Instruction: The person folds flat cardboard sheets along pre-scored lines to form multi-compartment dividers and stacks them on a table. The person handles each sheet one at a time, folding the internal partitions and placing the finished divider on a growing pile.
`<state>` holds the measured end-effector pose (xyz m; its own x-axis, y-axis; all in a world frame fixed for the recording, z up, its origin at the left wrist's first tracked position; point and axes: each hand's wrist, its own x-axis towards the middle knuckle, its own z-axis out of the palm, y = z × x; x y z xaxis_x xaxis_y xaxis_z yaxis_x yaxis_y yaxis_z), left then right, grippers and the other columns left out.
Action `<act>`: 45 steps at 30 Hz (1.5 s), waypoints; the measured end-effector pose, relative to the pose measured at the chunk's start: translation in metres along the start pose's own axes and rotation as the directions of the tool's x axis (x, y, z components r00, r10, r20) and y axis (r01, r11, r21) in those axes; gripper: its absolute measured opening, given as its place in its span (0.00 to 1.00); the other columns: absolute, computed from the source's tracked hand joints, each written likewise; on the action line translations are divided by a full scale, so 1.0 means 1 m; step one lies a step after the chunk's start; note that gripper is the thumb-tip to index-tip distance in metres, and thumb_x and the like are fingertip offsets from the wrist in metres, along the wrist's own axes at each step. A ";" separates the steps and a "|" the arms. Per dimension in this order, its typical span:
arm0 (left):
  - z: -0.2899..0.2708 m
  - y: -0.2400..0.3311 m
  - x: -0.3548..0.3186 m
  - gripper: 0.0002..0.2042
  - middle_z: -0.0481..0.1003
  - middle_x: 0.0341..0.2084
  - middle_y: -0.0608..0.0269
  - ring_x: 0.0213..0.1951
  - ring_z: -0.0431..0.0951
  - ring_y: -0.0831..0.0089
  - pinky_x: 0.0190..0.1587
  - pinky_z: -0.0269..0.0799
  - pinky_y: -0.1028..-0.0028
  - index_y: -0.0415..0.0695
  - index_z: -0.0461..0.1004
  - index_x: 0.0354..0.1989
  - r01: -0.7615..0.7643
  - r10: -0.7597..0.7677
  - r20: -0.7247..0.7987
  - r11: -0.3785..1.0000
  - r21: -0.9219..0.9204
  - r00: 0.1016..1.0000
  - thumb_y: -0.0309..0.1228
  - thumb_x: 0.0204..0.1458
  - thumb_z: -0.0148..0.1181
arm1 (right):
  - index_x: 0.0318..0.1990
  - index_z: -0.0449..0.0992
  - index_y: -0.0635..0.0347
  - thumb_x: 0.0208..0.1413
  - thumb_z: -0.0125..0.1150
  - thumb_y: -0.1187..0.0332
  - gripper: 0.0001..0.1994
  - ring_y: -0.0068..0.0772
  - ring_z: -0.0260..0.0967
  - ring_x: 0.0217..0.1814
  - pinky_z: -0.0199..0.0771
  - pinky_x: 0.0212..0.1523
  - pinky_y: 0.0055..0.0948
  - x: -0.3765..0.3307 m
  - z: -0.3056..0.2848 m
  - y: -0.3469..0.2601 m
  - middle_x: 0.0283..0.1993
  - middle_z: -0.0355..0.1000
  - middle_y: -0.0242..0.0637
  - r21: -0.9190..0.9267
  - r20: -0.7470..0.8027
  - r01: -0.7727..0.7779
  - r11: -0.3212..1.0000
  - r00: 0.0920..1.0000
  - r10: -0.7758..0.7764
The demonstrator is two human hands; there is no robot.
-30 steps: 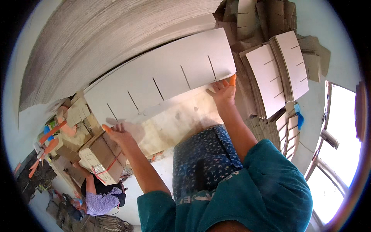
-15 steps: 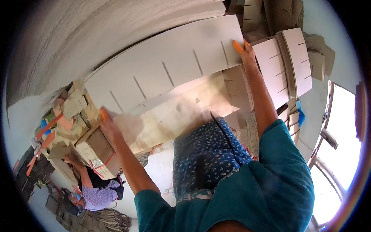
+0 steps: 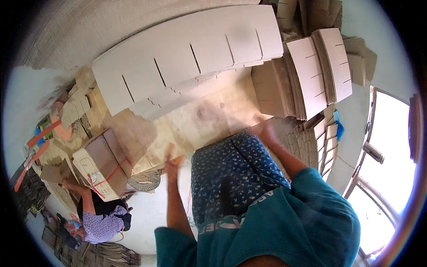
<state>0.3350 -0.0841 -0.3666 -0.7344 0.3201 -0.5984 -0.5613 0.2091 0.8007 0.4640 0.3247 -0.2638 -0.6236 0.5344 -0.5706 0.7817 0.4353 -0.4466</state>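
A long stack of slotted cardboard strips [image 3: 173, 49] lies across the far side of a wooden table [image 3: 191, 129], its lower layers stepped toward me. My left hand [image 3: 171, 165] is at the table's near edge, apart from the stack, holding nothing. Its fingers look spread though slightly blurred, and orange covering shows on a finger. My right hand [image 3: 267, 133] is by the near right edge of the table, next to the blue patterned cloth [image 3: 227, 173] over my lap. Motion smears its fingers, so their pose is unclear.
More slotted cardboard stacks [image 3: 307, 75] stand at the right end. At left sits a carton [image 3: 100, 164] tied with red cord, near an orange-bladed fan [image 3: 42, 138]. Close to it a person in a patterned purple top [image 3: 104, 224] reaches toward cardboard. A bright window [image 3: 387, 155] is at right.
Both hands have let go of the top cardboard strip and drawn back toward me. That strip now rests aligned on the stack, slightly farther away.
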 end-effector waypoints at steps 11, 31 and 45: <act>0.109 -0.011 -0.129 0.06 0.78 0.28 0.60 0.31 0.77 0.64 0.37 0.70 0.66 0.39 0.77 0.29 0.175 -0.254 0.153 0.900 0.399 0.955 0.27 0.45 0.60 | 0.28 0.75 0.55 0.49 0.56 0.53 0.15 0.44 0.72 0.33 0.71 0.33 0.38 -0.066 0.058 0.089 0.29 0.73 0.39 -0.272 0.672 0.357 0.893 0.735 -0.089; 0.136 0.018 -0.146 0.23 0.72 0.42 0.56 0.39 0.75 0.66 0.46 0.71 0.70 0.38 0.65 0.54 0.418 -0.469 0.197 0.873 0.251 0.861 0.25 0.48 0.63 | 0.45 0.72 0.66 0.56 0.55 0.64 0.15 0.25 0.68 0.33 0.69 0.34 0.22 0.006 0.032 0.132 0.35 0.70 0.34 0.461 0.420 -0.046 0.886 0.891 -0.172; 0.096 -0.042 -0.041 0.33 0.72 0.41 0.40 0.47 0.72 0.47 0.56 0.60 0.52 0.35 0.65 0.51 -0.538 -0.247 0.855 0.689 0.486 0.456 0.54 0.48 0.55 | 0.47 0.73 0.61 0.50 0.63 0.68 0.16 0.39 0.72 0.38 0.73 0.41 0.32 0.089 0.147 0.137 0.40 0.74 0.42 0.039 0.243 0.846 0.531 0.507 -0.827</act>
<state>0.4255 -0.0171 -0.3726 0.1305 0.8843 -0.4483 0.1937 0.4207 0.8863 0.5167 0.3254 -0.4769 -0.9602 -0.2651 -0.0879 -0.1125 0.6551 -0.7471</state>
